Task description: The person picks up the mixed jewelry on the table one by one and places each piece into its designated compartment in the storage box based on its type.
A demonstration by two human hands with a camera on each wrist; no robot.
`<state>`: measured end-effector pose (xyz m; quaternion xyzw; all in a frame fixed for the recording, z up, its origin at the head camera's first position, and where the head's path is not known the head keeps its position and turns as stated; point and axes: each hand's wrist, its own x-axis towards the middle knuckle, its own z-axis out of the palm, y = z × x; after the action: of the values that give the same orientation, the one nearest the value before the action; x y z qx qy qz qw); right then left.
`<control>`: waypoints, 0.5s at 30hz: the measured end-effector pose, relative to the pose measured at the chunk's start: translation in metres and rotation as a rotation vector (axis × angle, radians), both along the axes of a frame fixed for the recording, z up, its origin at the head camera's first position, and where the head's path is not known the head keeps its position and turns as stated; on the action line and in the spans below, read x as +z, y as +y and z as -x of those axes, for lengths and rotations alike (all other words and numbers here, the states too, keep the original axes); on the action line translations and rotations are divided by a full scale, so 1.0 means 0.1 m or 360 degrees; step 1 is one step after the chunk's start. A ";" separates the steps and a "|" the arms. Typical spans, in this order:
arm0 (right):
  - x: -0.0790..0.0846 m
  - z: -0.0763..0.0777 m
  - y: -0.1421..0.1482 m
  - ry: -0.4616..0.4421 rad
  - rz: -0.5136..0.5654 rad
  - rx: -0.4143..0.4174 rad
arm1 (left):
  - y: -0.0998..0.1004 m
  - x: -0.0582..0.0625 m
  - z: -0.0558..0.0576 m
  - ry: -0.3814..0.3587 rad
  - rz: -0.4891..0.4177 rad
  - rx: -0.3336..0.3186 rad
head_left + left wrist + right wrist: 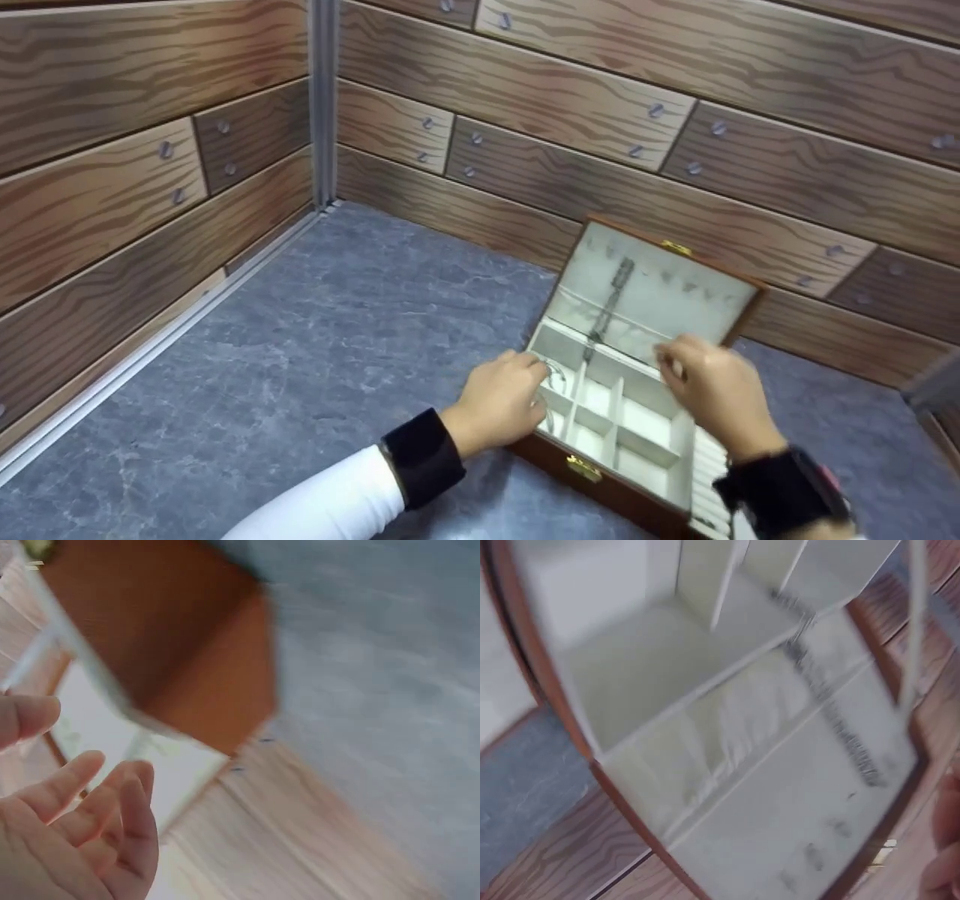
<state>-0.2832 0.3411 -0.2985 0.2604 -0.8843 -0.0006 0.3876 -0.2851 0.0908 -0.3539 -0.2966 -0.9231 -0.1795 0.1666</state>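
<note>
A brown jewelry box (pixel 637 487) stands with its lid (pixel 675 285) raised, showing a pale, divided interior. Down the lid hangs a grey chain (pixel 611 300), its lower end reaching a compartment divider; the right wrist view also shows this chain (pixel 829 705). Silvery loops (pixel 555 375) lie in the left compartments. My left hand (pixel 499 397) is over the box's left edge, fingers loosely bent, with nothing seen between them in the left wrist view (pixel 90 825). Above the right compartments is my right hand (pixel 716 390), blurred, its fingers curled; whether it pinches something small is unclear.
Padded white ring rolls (pixel 709 472) line the box's right side. A gold clasp (pixel 583 468) is on its front. Under it is a grey marbled surface (pixel 300 360), bounded by wood-patterned walls (pixel 525 165) and a metal corner post (pixel 322 105).
</note>
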 end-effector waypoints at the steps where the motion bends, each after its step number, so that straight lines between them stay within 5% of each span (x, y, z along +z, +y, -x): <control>1: -0.03 -0.13 0.02 -0.0022 0.0008 -0.0004 | 0.05 0.02 -0.05 0.0036 0.0006 -0.0046; 6: -0.29 -0.77 0.17 -0.0114 0.0144 -0.0023 | 0.31 0.07 -0.36 0.0173 0.0052 -0.0318; 10: -0.54 -1.13 0.30 -0.0236 0.0167 0.0042 | 0.48 0.04 -0.66 0.0233 0.0096 -0.0533; 13: -0.69 -1.32 0.39 -0.0461 0.0145 0.0075 | 0.61 -0.02 -0.81 0.0228 0.0163 -0.0662; 15: -0.75 -1.43 0.45 -0.0748 0.0150 0.0055 | 0.70 -0.08 -0.88 0.0159 0.0256 -0.0727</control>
<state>-0.1399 0.3857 -0.3732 0.2501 -0.9446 0.1079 0.1830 -0.1971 0.1610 -0.3615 -0.5183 -0.8340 -0.1236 0.1431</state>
